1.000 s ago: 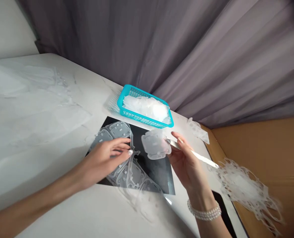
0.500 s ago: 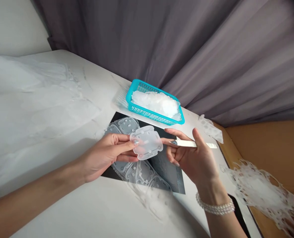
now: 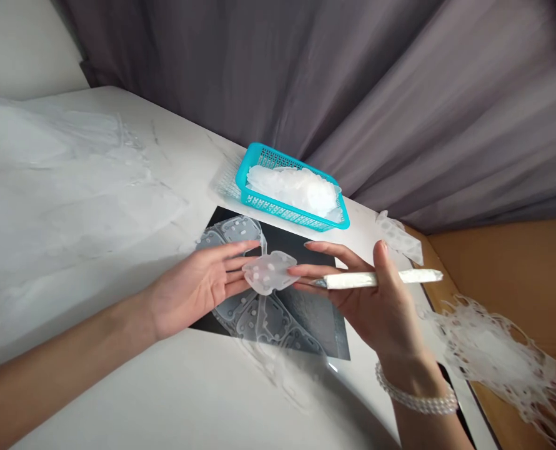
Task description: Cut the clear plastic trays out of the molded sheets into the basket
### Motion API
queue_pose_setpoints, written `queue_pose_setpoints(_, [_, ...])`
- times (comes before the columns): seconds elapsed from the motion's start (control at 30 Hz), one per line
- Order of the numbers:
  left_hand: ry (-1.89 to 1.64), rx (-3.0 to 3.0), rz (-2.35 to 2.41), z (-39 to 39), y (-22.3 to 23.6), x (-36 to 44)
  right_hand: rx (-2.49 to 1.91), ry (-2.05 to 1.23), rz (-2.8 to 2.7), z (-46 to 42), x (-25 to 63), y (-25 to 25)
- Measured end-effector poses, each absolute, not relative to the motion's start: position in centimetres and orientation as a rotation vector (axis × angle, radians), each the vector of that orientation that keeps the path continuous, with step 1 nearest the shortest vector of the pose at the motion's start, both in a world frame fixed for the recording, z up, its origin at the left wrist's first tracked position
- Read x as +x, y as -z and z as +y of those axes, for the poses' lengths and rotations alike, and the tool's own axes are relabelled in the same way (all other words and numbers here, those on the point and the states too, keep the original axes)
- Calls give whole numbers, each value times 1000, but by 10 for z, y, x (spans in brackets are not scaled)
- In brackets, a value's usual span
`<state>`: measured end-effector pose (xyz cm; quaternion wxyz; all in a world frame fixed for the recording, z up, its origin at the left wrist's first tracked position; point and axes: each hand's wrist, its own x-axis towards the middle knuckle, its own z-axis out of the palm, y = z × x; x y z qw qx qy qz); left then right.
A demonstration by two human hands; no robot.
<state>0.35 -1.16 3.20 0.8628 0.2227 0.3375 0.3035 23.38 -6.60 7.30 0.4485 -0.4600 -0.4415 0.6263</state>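
My left hand [image 3: 196,290] has its fingertips at the left edge of a small translucent moulded silicone piece [image 3: 266,272] and holds it above a black mat [image 3: 318,322]. My right hand [image 3: 367,297] grips a white-handled craft knife [image 3: 376,279], with the metal tip pointing left towards the piece. The right fingertips sit close to the piece's right edge. A translucent sheet of similar moulded shapes [image 3: 259,319] lies on the mat, partly hidden beneath my hands. A pearl bracelet [image 3: 416,394] circles my right wrist.
A turquoise plastic basket [image 3: 282,214] holding a heap of translucent pieces [image 3: 294,187] stands behind the mat on a white marble table [image 3: 165,387]. Thin film [image 3: 72,175] lies at the left. Web-like scrap [image 3: 493,356] hangs over a cardboard box at right, below a grey curtain.
The piece has moved from between my spread hands to a flatter, lower position. The knife has turned level in my right hand, and my view has shifted slightly.
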Motion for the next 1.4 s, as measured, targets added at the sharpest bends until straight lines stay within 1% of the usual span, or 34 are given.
queue_pose_setpoints(0.13, [-691, 572, 741, -13, -30, 3, -1201, -1535, -1169, -67, 235, -72])
queue_pose_setpoints(0.47, [-686, 621, 694, -11, -28, 1, -1167, -1499, -1101, -60, 241, -69])
queue_pose_setpoints(0.77, [-663, 599, 699, -13, -30, 2, -1114, -1529, -1077, -54, 247, -63])
queue_pose_setpoints(0.93, [-630, 677, 707, -14, -29, 1, -1171, -1581, -1099, -56, 240, -59])
queue_pose_setpoints(1.0, [-641, 769, 754, -12, -31, -1, -1192, -1506, -1107, -56, 238, -61])
queue_pose_setpoints(1.07, [-682, 959, 876, -9, -32, -5, -1182, -1355, -1114, -48, 240, -64])
queue_pose_setpoints(1.17, [-720, 1537, 1120, -4, -25, -15, -1106, -1064, -1121, -17, 254, -64])
queue_pose_setpoints(1.27, [-709, 2085, 1109, -3, 1, -22, -1102, -797, -1124, 24, 272, -55])
queue_pose_setpoints(1.4, [-686, 2419, 1166, -8, 43, -24, -1307, -506, -1124, 42, 274, -37])
